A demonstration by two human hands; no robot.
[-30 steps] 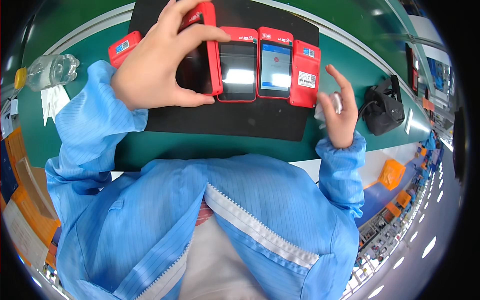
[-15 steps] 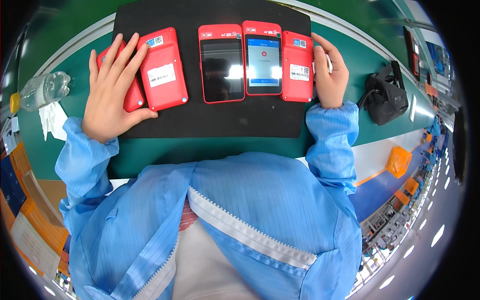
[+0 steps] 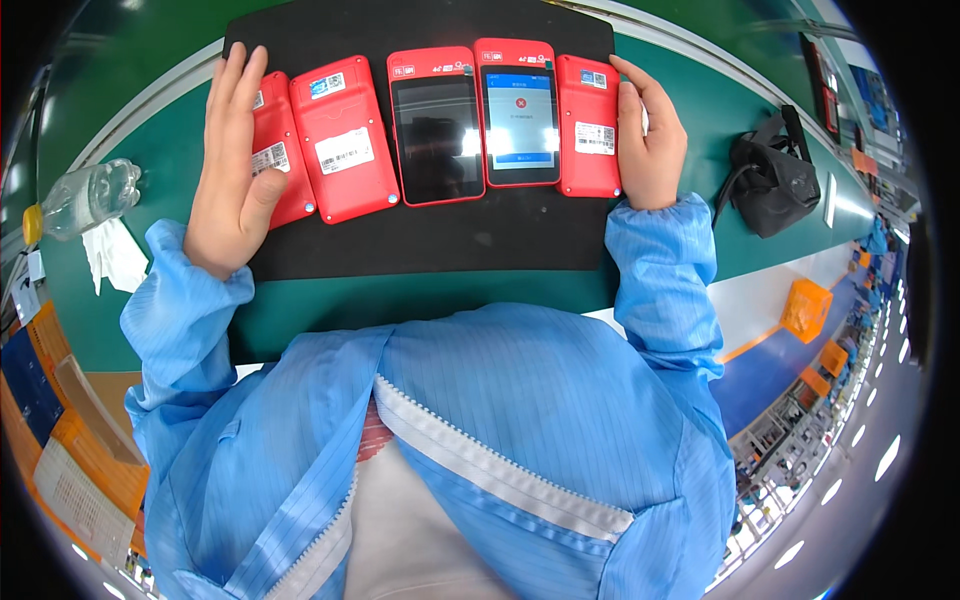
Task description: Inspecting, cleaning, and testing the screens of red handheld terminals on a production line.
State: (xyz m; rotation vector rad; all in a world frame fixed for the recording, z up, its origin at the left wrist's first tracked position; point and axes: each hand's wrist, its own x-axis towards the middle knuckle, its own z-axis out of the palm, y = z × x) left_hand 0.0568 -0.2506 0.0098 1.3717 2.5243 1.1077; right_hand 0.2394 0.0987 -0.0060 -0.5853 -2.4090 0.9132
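Observation:
Five-device row aside, each unit is a red handheld payment terminal. My left hand (image 3: 230,165) is open, its fingers stretched up along the outer side of the leftmost terminal (image 3: 285,190), which lies back up and is partly covered. Beside that lies another back-up terminal (image 3: 345,150). Two face-up terminals follow: one with a dark screen (image 3: 438,140), one with a lit blue-and-white screen (image 3: 520,125). At the right end, a back-up terminal (image 3: 590,130) has my right hand (image 3: 652,140) against its outer edge, thumb and forefinger apart. A small whitish patch shows between those fingers, too little to identify.
The terminals lie on a black mat (image 3: 480,240) over a green table (image 3: 400,300). To the left are a clear bottle with a yellow cap (image 3: 90,198) and a crumpled white tissue (image 3: 113,253). A black bag (image 3: 770,180) sits at the right.
My left hand has drawn off the top of the leftmost terminals to their outer side, its fingers closer together. The left back-up terminals have shifted right, nearer the dark-screen one, which moved slightly left.

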